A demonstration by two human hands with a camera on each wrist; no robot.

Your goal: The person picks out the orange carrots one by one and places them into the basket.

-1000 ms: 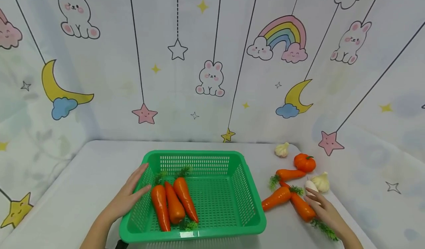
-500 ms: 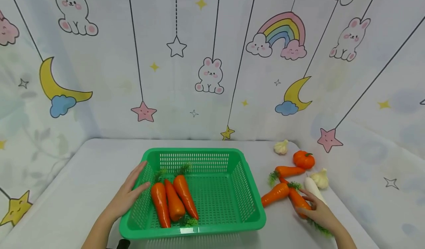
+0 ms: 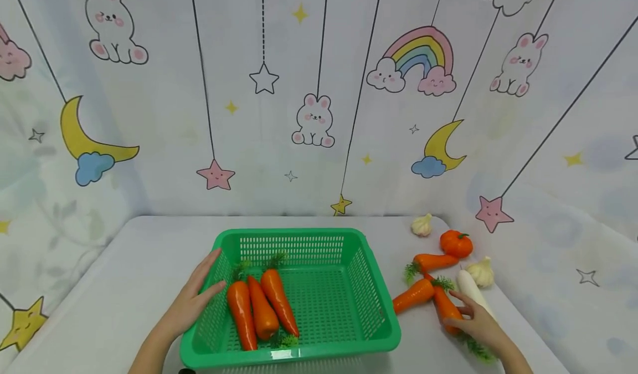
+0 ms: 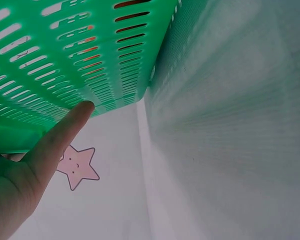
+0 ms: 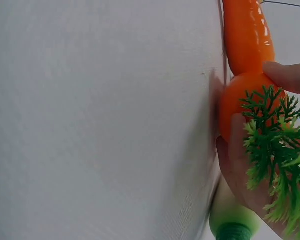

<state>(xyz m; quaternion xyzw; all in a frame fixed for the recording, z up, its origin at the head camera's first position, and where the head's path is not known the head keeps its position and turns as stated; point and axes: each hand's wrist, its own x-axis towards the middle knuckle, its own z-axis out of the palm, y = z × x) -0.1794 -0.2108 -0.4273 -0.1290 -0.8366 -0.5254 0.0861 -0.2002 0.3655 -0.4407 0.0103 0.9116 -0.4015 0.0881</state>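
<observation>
My left hand (image 3: pixel 191 296) lies against the left side of the green plastic basket (image 3: pixel 369 285), its fingers fairly straight. One finger (image 4: pixel 65 132) shows along the slotted outer wall in the left wrist view. Inside the basket, three carrots (image 3: pixel 241 313) with green tops lie on the left. On the right, my right hand (image 3: pixel 478 327) grips a carrot (image 3: pixel 446 306) by its thick, leafy end. The right wrist view shows thumb and fingers on either side of this carrot (image 5: pixel 242 97), its leaves (image 5: pixel 275 145) hanging over the hand. A white radish (image 3: pixel 471 285) lies beside that hand.
Beyond the right hand lie more carrots (image 3: pixel 413 296), (image 3: pixel 435 261) with leafy tops, and an orange pumpkin (image 3: pixel 456 244). Two garlic bulbs (image 3: pixel 480 272), (image 3: pixel 421 225) lie near the table's right edge. A printed curtain (image 3: pixel 279 141) hangs behind the white table (image 3: pixel 149 252).
My right hand has moved left from beside the white radish onto the carrot, its fingers closing round the leafy end. The left hand stays at the basket's side.
</observation>
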